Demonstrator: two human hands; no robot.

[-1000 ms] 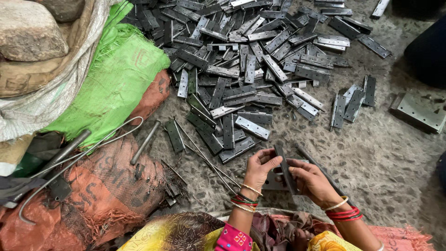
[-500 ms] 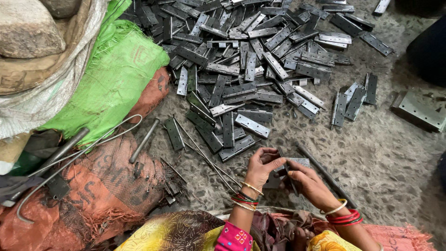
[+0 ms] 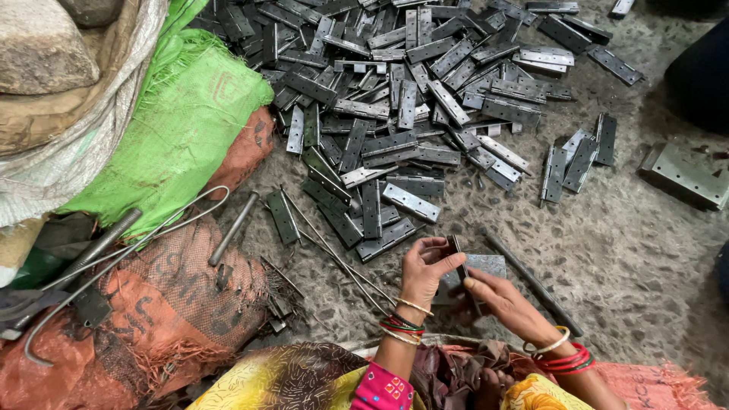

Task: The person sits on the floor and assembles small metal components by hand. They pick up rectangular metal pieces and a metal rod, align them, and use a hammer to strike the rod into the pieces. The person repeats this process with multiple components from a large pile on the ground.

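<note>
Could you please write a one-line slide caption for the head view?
Both hands, left hand and right hand, hold a dark flat metal hinge plate beside a heap of grey metal hinge plates.

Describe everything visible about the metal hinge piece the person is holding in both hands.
The hinge piece is a dark grey, dull metal strip, narrow and flat, seen nearly edge-on. It stands roughly upright, tilted slightly, just above a lighter square metal plate on the speckled floor. The left hand pinches its upper part with curled fingers; the right hand touches its lower side with fingertips. Holes or a knuckle cannot be made out. It sits below the big pile of similar hinges.
</note>
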